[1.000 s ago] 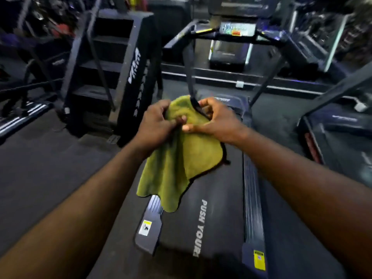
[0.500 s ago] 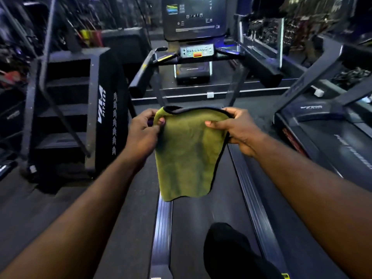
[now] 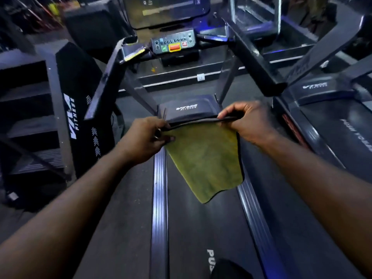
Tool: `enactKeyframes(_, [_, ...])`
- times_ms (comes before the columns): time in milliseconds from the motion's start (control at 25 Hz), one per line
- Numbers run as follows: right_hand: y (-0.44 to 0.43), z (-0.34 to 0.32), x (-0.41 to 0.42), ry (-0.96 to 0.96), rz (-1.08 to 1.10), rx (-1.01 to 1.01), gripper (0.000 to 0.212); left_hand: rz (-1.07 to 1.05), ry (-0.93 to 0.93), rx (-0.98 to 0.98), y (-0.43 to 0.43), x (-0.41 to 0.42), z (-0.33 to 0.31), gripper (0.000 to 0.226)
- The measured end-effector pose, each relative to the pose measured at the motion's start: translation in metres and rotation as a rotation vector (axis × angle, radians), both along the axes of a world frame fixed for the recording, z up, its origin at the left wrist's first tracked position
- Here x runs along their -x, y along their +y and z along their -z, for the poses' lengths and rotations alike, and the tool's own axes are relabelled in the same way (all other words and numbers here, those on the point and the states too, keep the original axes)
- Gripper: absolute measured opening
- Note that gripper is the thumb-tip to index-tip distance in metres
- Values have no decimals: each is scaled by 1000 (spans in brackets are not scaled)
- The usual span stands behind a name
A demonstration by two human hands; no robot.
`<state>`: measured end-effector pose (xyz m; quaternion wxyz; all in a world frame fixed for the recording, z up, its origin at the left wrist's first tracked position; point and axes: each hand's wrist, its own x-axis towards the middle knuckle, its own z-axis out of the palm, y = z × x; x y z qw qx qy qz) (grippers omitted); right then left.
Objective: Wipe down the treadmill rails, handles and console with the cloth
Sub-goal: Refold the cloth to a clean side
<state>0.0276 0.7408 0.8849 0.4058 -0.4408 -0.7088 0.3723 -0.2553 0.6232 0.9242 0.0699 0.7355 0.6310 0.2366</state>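
Note:
A yellow-green cloth (image 3: 203, 158) with a dark hem hangs spread out over the treadmill belt (image 3: 193, 228). My left hand (image 3: 145, 140) pinches its top left corner and my right hand (image 3: 246, 122) pinches its top right corner, stretching the top edge flat. Ahead stands the treadmill console (image 3: 173, 43) with a red button, and above it a dark screen (image 3: 165, 11). The left handle (image 3: 104, 81) and right handle (image 3: 255, 61) slope down towards me. Silver side rails run along the belt, left rail (image 3: 160, 208) and right rail (image 3: 255, 218).
A black stair machine (image 3: 66, 109) stands close on the left. Another treadmill (image 3: 332, 121) sits close on the right. My dark shoe (image 3: 229, 268) rests on the belt at the bottom edge. The gym behind is dim and cluttered.
I have stepped forward along the treadmill, so the console and handles are nearer. The bunched cloth was opened and is now stretched wider between both hands, tilted lower on the left.

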Motion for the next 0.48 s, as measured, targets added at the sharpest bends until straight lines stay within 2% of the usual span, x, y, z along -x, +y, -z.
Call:
enactKeyframes(80, [18,-29,6,-89,-74,46,36,-62,-13,-32,19,3,-27,27])
enactKeyframes(200, [38,-85,20,-128,-156,68,51,-128,-112,-41,33,20,-73,25])
enactKeyframes(320, [59,-132,45,-56,-248,127,58,-160,-119,-106,47,46,-113,27])
enactKeyframes(480, [93,-166,81,41,-335,179,54,-156,-174,-190,79,89,-135,27])
